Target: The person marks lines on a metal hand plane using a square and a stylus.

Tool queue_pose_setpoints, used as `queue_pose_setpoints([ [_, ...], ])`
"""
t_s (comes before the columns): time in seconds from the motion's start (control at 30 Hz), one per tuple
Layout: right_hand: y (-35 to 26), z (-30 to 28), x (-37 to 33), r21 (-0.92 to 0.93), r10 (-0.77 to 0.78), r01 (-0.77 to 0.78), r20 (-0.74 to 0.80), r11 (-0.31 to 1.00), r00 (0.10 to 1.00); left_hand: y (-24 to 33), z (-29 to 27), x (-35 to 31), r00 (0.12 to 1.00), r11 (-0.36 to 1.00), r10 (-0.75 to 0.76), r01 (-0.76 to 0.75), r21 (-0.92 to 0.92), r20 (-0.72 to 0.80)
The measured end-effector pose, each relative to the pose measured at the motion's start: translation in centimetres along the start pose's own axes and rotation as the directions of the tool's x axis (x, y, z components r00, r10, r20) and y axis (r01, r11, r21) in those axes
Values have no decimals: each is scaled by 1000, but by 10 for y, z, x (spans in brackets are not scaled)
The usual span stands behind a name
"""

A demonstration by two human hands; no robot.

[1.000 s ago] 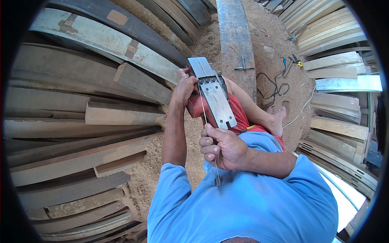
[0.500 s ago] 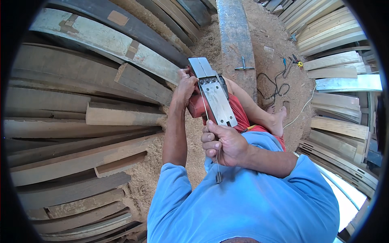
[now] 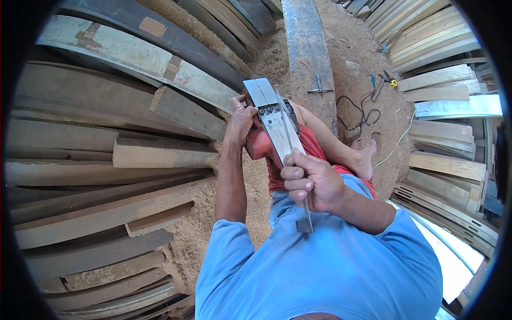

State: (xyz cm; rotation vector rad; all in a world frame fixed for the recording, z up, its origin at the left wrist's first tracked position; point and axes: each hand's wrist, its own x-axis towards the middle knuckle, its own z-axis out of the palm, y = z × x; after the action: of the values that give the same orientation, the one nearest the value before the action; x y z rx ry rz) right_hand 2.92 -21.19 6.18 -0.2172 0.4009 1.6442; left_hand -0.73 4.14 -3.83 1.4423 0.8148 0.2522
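An electric planer (image 3: 258, 145) with a red body lies upside down across my lap, its bright metal sole facing up. My left hand (image 3: 241, 124) is closed round the planer's left side near the far plate of the sole. In my right hand (image 3: 314, 180) is a thin metal straightedge (image 3: 286, 120) with a small block at its near end, gripped between thumb and fingers. The straightedge slants lengthwise over the sole; whether it touches the metal I cannot tell. Its far part looks blurred.
Ahead runs a long worn plank (image 3: 306, 50) with a T-handled wrench (image 3: 320, 88) on it. A dark cord (image 3: 365, 109) and yellow-handled pliers (image 3: 392, 81) lie on the sawdust floor to the right. Stacked boards (image 3: 165, 153) stand close on the left, more timber (image 3: 445, 165) on the right.
My right hand has shifted right and turned the straightedge, so its broader face shows. It has moved from the sole's left edge toward the right side. The planer has barely moved.
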Motion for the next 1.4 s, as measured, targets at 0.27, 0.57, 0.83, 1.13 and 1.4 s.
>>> queue_pose_setpoints([
  [0.27, 6, -7, 7, 23, -39, 38, 22, 999, 999, 4, 0, 0, 999, 999, -28, 27, 20, 38],
  [0.57, -72, -49, -28, -229, -465, 440, -65, 868, 883, -19, -15, -9, 996, 992, 66, -73, 106, 66],
  [0.83, -42, -120, -41, -642, -587, 423, -53, 640, 808, -15, -11, -19, 987, 996, 85, -88, 15, 133],
  [1.13, -72, -116, -52, -890, -591, 271, 1, 367, 807, -23, -4, -26, 933, 949, 305, -281, 142, -193],
  [1.4, -81, -155, -81, -969, -719, -155, 31, -191, 694, -8, 3, -36, 827, 718, 548, -391, 576, -122],
])
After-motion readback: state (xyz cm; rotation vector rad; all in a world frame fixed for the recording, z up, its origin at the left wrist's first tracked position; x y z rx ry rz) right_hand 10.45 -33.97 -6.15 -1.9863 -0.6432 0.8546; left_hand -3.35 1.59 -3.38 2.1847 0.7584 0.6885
